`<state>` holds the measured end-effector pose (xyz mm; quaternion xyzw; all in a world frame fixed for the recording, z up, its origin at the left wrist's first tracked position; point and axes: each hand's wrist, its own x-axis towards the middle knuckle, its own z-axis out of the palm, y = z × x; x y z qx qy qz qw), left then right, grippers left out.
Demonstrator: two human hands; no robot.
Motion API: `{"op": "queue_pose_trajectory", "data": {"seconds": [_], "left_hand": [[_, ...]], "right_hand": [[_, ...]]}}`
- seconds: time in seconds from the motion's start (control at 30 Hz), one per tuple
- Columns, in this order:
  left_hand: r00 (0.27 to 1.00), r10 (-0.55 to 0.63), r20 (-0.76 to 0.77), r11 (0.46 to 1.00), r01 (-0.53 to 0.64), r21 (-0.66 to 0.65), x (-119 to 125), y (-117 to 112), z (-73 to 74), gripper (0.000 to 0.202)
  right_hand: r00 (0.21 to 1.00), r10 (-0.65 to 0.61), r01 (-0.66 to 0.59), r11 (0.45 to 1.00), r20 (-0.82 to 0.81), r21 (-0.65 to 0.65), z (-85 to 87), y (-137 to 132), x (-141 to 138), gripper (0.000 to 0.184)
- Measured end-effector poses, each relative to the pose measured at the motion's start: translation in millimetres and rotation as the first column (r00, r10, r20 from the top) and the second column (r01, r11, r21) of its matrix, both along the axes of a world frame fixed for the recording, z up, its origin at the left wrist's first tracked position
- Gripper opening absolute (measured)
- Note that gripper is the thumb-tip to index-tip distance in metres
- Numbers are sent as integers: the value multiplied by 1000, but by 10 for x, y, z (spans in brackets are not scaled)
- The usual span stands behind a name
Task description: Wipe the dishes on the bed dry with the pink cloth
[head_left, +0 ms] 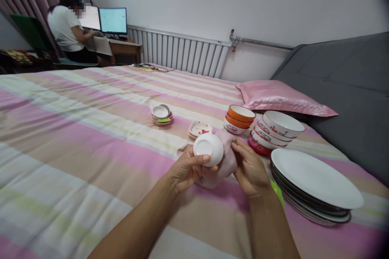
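Observation:
My left hand [187, 170] grips a small white bowl [208, 149], its underside turned toward me. My right hand [249, 166] is closed on a pink cloth [227, 158] that is pressed against the bowl from behind and below. Both hands hover just above the striped bedspread [91, 129]. Behind them sit a small patterned dish [199, 128] and a stack of orange and white bowls [240, 119].
A pile of large white plates [316, 182] lies at my right, with a stack of red-patterned bowls [278, 131] behind it. Small dishes [162, 114] sit farther back. A pink pillow [282, 98] and grey headboard are at right. A person sits at a desk far left.

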<state>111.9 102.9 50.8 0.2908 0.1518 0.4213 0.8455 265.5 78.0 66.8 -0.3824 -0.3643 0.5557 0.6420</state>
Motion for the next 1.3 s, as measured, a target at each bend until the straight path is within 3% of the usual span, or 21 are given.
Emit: {"op": "queue_pose_trajectory", "data": {"seconds": [0.2,0.3,0.43,0.6,0.7,0.8,0.9,1.07,1.17,1.3], "left_hand": [[970,210,-125,977,-205,49,-68,103,24,38],[949,268,-165,963,-259,76,-99,136,32,35],[935,300,-188,954,-296,53,-82,150,17,32],[915,343,-214,939,-338,58,-59,150,-5,33],[911,338,-236,941,-325,94,-61,131,7,36],[930,276,-241,960,-258,105,-56,100,24,38],[953,206,-222,977,-185,109,-45,75,25,39],[966,125,-226,986,-96,138,-46,58,5,40],[965,97,-243,986,-61,153,-53,53,4,41],[965,102,-243,980,-56,190,-39,47,2,41]], "right_hand": [[930,-215,200,977,298,79,-105,57,90,19],[891,-163,150,987,425,65,-107,50,68,24],[933,-51,52,999,357,5,-95,35,11,31],[918,-311,336,939,245,-68,-143,84,24,32],[914,-368,382,922,172,-57,-152,109,27,30],[950,-294,301,952,106,-61,-110,86,-19,28],[989,-135,138,989,52,-52,-32,18,-90,27],[996,57,-55,998,73,-34,59,-70,-161,29],[993,99,-98,995,67,-23,58,-67,-163,34],[996,68,-63,994,63,-86,8,-30,-141,31]]}}
